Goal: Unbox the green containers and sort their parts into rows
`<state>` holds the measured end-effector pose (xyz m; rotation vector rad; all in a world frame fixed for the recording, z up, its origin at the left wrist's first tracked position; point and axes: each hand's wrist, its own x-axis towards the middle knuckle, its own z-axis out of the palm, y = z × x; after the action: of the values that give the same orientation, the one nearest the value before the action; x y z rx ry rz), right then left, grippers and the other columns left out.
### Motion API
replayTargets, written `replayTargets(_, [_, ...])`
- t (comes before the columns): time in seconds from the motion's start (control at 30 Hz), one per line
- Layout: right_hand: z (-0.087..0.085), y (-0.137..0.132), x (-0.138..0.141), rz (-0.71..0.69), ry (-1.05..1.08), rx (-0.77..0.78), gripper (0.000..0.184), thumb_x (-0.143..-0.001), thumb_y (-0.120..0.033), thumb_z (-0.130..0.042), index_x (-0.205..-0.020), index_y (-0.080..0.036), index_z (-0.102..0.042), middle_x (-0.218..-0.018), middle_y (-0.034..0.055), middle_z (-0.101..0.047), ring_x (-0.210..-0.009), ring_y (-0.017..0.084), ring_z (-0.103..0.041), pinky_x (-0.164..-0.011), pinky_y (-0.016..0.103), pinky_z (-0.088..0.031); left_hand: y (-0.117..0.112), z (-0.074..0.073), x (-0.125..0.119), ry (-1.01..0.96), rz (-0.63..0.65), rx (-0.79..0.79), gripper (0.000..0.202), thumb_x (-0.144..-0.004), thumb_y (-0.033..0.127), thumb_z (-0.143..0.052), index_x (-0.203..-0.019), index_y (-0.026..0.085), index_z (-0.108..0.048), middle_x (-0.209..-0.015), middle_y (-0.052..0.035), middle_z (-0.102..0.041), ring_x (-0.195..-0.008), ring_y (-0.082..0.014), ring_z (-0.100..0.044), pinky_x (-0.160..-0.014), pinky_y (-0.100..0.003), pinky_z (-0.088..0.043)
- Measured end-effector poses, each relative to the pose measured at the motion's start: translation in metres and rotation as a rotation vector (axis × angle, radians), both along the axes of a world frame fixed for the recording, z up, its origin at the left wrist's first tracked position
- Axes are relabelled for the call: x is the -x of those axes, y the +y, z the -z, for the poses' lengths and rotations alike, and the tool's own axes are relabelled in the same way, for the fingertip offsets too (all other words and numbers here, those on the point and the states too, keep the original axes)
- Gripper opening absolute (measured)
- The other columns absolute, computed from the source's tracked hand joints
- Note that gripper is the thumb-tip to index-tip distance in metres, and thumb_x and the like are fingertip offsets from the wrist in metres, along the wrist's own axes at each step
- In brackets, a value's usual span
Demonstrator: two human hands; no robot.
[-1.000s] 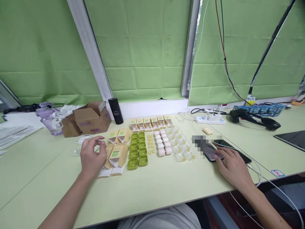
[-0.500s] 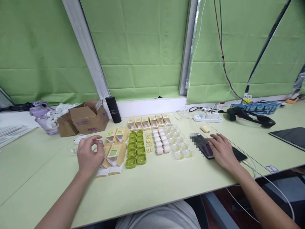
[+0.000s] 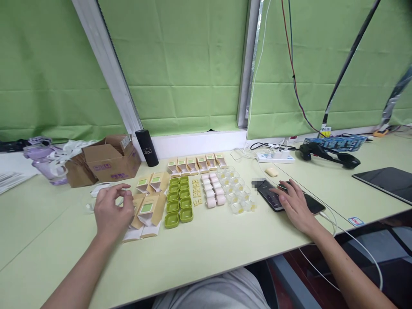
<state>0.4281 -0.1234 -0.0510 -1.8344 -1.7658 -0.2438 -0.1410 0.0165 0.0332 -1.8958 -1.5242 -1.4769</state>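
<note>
My left hand point(image 3: 113, 212) rests at the left beside the cream-coloured cartons point(image 3: 151, 208), its thumb and index finger curled together in a loop. Nothing shows between those fingers. My right hand point(image 3: 294, 208) lies with fingers spread over a dark phone point(image 3: 268, 195), an index fingertip at its lit screen. Under and beside that palm is a second dark device point(image 3: 313, 204) with a white cable. Between my hands stand rows of green square cups point(image 3: 173, 219), small yellow pieces point(image 3: 197, 192), pale pink rounded pieces point(image 3: 211, 201) and clear domed covers point(image 3: 237, 207).
More small cartons point(image 3: 191, 165) line up behind the cups. At the back left are a cardboard box point(image 3: 111, 161), a purple bottle point(image 3: 46, 165) and a black cylinder point(image 3: 146, 148). A power strip point(image 3: 275, 158), a black strap-like device point(image 3: 328, 155) and a tablet point(image 3: 384, 184) lie right.
The whole view has shifted slightly, so the table's contents sit further left. The phone's screen now shows a lit display under my right index finger. My left hand keeps its curled pose.
</note>
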Motion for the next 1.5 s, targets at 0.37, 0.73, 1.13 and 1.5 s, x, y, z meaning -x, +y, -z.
replayTargets(0.37, [-0.004, -0.003, 0.000, -0.023, -0.070, 0.000, 0.054, -0.111, -0.051, -0.030, -0.123, -0.036, -0.080, -0.154, 0.0053, -0.057, -0.158, 0.037, -0.029, -0.130, 0.071, -0.024, -0.001, -0.001, -0.001, -0.003, -0.008, 0.018, 0.019, -0.093, 0.034, -0.054, -0.102, 0.023, -0.067, -0.084, -0.0061, -0.068, -0.101, -0.0320, -0.065, -0.097, -0.050, -0.052])
replayTargets(0.73, [-0.010, -0.005, 0.003, 0.073, -0.044, -0.125, 0.052, -0.108, -0.042, -0.038, -0.088, -0.028, -0.084, -0.138, 0.0090, -0.069, -0.143, 0.039, -0.043, -0.124, 0.065, -0.032, 0.002, 0.002, 0.002, 0.028, 0.003, -0.015, 0.018, -0.093, 0.030, -0.056, -0.105, 0.023, -0.068, -0.083, -0.0057, -0.069, -0.101, -0.0316, -0.064, -0.097, -0.050, -0.052])
replayTargets(1.13, [-0.008, -0.008, -0.006, 0.142, 0.086, -0.304, 0.053, -0.110, -0.043, -0.035, -0.095, -0.025, -0.082, -0.121, 0.0111, -0.076, -0.134, 0.036, -0.052, -0.115, 0.058, -0.041, 0.001, 0.000, 0.001, 0.009, -0.005, -0.010, 0.018, -0.092, 0.031, -0.058, -0.103, 0.022, -0.068, -0.083, -0.0055, -0.068, -0.098, -0.0306, -0.064, -0.096, -0.050, -0.053])
replayTargets(1.5, [-0.011, -0.006, -0.006, 0.072, 0.123, -0.342, 0.045, -0.110, -0.042, -0.038, -0.097, -0.025, -0.078, -0.107, 0.0087, -0.081, -0.112, 0.031, -0.066, -0.105, 0.052, -0.046, -0.001, 0.000, -0.001, 0.001, -0.004, 0.023, 0.019, -0.094, 0.032, -0.055, -0.102, 0.021, -0.068, -0.085, -0.0082, -0.068, -0.101, -0.0320, -0.064, -0.099, -0.051, -0.052])
